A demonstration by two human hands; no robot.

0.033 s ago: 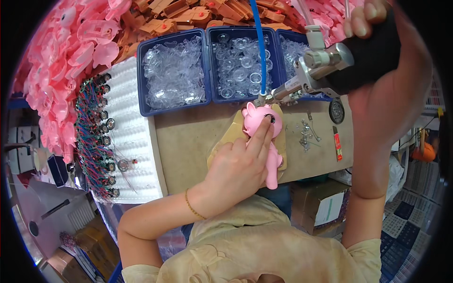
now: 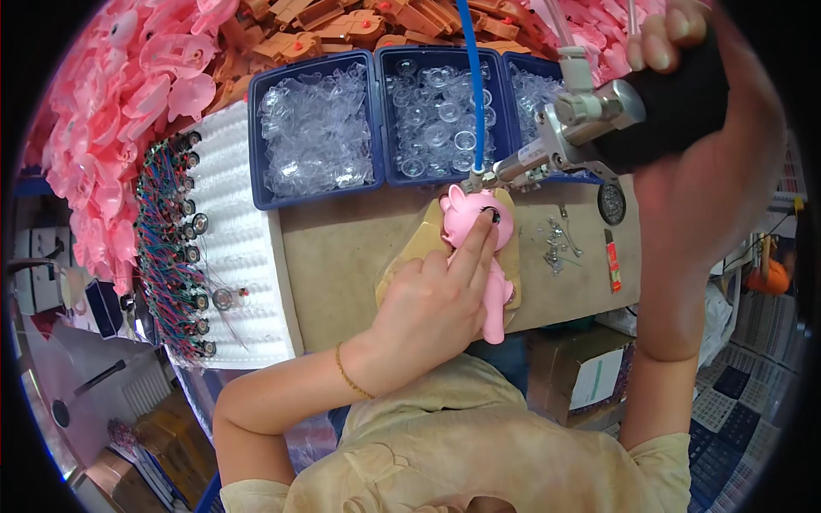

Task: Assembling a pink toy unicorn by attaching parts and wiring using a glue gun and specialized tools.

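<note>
A pink toy animal [image 2: 493, 303] with a dark, lashed eye lies on a tan cardboard-coloured pad [image 2: 410, 248]. My left hand [image 2: 423, 299] holds it down, index and middle fingers stretched over its face and the others bent; the thumb is hidden. My right hand [image 2: 718, 162] is wrapped round the black grip of an air screwdriver [image 2: 590, 120]. Its metal nose meets the top of the toy's head, though actual contact is hard to make out. A blue hose [image 2: 475, 94] runs down to that nose.
Blue bins [image 2: 382, 120] of clear plastic parts line the back, below heaps of orange parts [image 2: 342, 30] and pink shells [image 2: 145, 94]. Wired round parts [image 2: 175, 239] lie on white foam [image 2: 248, 256] at left. Loose screws [image 2: 554, 248] and a red-and-yellow cutter [image 2: 613, 263] are at right.
The screwdriver and my right hand have shifted very slightly right. My left hand stays on the toy.
</note>
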